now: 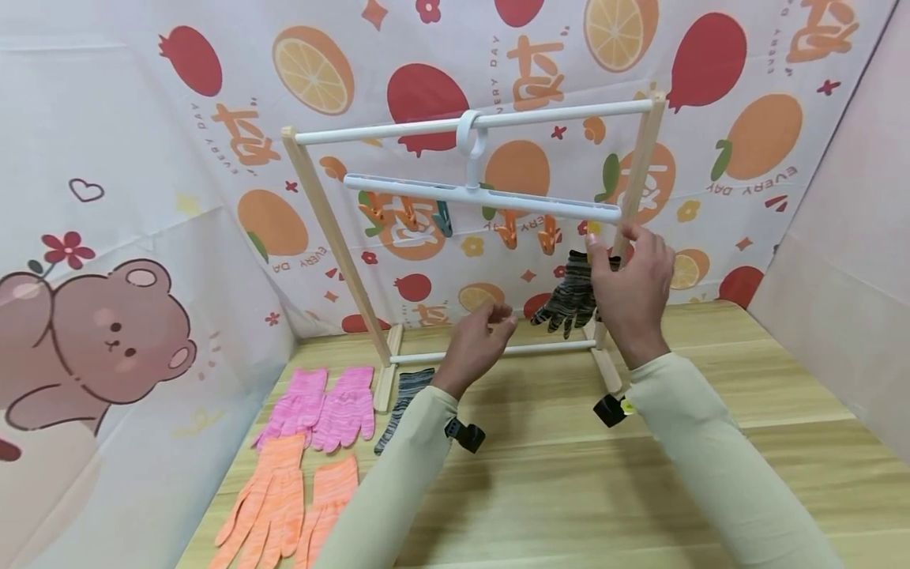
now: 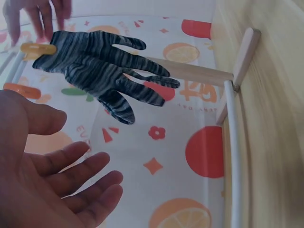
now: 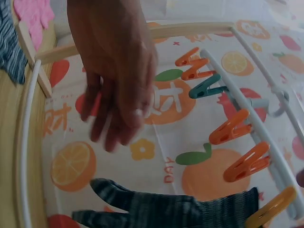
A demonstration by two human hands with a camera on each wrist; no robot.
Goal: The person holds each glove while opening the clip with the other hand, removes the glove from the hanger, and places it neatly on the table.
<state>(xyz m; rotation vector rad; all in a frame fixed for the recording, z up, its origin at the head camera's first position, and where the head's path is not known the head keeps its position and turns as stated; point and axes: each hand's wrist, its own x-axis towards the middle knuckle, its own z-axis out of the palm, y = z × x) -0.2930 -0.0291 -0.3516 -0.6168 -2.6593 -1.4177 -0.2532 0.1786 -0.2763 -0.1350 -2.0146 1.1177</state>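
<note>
A grey-black striped glove [image 1: 569, 292] hangs by its cuff from a yellow clothespin [image 2: 38, 49] at the right end of a white hanger [image 1: 419, 190]. Beside that clothespin is my right hand [image 1: 635, 288], thumb and forefinger apart, the other fingers loosely bent; it partly covers the glove in the head view. My left hand [image 1: 475, 344] hovers lower and to the left, holding nothing. The left wrist view shows its thumb and fingers relaxed and apart. Orange clothespins [image 3: 232, 127] and a teal one [image 3: 207, 87] sit along the hanger.
The hanger hooks over the top rod [image 1: 569, 114] of a wood-and-white rack. At left on the wooden table [image 1: 540, 490] lie pink gloves [image 1: 348, 407], orange gloves [image 1: 273, 494] and another grey striped glove [image 1: 408, 399], partly behind the left forearm. Printed cloth walls enclose the table.
</note>
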